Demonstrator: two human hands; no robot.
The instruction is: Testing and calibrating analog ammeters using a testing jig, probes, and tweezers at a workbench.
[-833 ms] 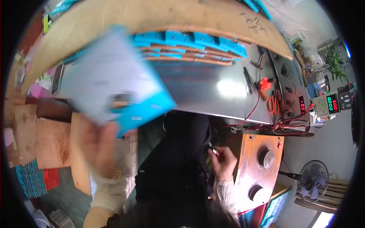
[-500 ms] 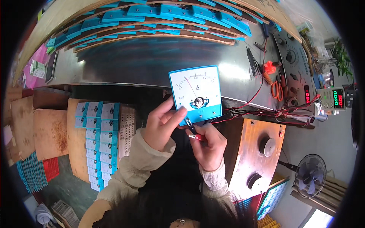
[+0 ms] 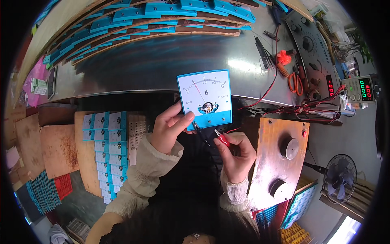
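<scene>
My left hand (image 3: 170, 127) grips a square ammeter (image 3: 205, 95) by its lower left side, thumb on the front. The meter has a white dial, a thin red needle and a blue lower band with small terminals. A black clip (image 3: 196, 127) is attached at the band's lower left, its lead hanging down. Just below the meter, apart from it, my right hand (image 3: 237, 156) pinches a red alligator clip (image 3: 222, 138) between thumb and fingers, its metal tip pointing up and left toward the meter.
Boards stacked with blue meters (image 3: 166, 9) line the back of the metal bench (image 3: 162, 61). At right are orange scissors (image 3: 295, 83), red and black leads (image 3: 284, 112), a power supply (image 3: 358, 90) and a box with two knobs (image 3: 276, 162). More meters (image 3: 109, 150) lie on a left board.
My right hand has moved right and slightly down with the red clip, away from the black clip, which stays on the meter. The view has shifted a little.
</scene>
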